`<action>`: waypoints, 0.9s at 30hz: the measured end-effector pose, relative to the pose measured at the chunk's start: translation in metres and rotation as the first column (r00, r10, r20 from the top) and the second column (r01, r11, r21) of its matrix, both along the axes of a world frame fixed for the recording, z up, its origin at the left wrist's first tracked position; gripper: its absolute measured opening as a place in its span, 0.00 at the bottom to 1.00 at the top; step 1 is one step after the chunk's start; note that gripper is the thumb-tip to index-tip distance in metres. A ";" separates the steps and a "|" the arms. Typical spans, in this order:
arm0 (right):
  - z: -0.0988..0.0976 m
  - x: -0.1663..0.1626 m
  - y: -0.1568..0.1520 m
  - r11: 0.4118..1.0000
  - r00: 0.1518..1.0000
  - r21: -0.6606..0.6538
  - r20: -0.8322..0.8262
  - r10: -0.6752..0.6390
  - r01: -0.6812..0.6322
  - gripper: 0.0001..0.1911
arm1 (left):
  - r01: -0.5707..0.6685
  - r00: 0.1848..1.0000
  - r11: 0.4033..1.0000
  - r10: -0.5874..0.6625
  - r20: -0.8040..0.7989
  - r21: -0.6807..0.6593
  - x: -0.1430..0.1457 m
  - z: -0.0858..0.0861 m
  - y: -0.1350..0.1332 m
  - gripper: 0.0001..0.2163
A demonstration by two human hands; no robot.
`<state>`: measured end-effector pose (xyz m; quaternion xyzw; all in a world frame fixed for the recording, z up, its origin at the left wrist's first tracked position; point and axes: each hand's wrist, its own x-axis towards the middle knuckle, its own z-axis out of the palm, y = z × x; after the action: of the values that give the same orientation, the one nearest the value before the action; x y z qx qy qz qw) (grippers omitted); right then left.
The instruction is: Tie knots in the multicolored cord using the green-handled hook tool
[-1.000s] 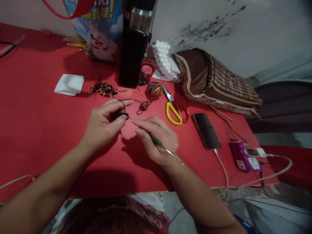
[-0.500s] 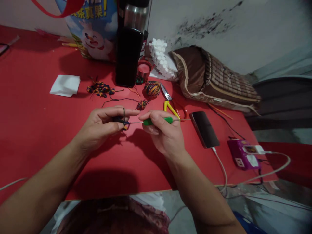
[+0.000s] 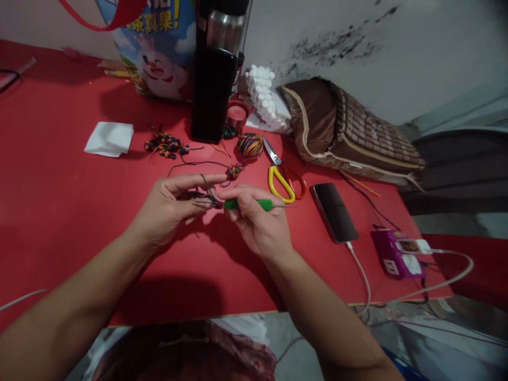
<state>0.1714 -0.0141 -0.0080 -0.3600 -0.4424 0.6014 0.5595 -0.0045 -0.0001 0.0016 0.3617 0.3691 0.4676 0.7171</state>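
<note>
My right hand (image 3: 257, 219) is closed around the green handle of a crochet hook (image 3: 250, 204), whose thin metal shaft points left into the yarn. Between thumb and fingers my left hand (image 3: 169, 206) pinches a small dark crochet piece (image 3: 217, 203), mostly hidden by the fingers. A dark green yarn strand loops over its outstretched index finger. Just beyond the hands lie a small multicoloured yarn bundle (image 3: 233, 172), a ball of variegated yarn (image 3: 250, 145) and a knotted crocheted strip (image 3: 166, 145).
Scissors (image 3: 281, 182) with yellow and red handles lie right of the yarn. A charging phone (image 3: 335, 212) and a purple box (image 3: 397, 253) are farther right. A dark upright phone (image 3: 212, 95), a printed bag (image 3: 159, 58) and a brown quilted bag (image 3: 353, 127) stand behind.
My right hand has moved left, bringing the hook's handle close to the left fingers. The shaft now reaches farther past the crochet piece, and the scissors' yellow handle shows more fully.
</note>
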 end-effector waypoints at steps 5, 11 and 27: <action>-0.008 -0.009 0.007 0.986 0.976 -0.155 -0.195 -0.095 0.065 0.16 | -0.124 0.992 0.986 0.126 0.011 -0.115 0.008 0.004 -0.001 0.16; -0.013 -0.012 0.012 0.973 0.967 -0.230 -0.242 -0.084 0.027 0.15 | -0.167 0.985 0.979 0.161 -0.056 -0.119 0.009 0.004 -0.002 0.20; -0.003 -0.007 0.006 0.990 0.993 -0.136 -0.118 0.019 -0.035 0.11 | -0.168 0.981 0.986 0.167 -0.103 -0.008 0.002 0.004 0.002 0.15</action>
<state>0.1644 -0.0083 -0.0108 -0.3560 -0.3711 0.6582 0.5498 -0.0023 0.0020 0.0054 0.3467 0.4384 0.5041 0.6584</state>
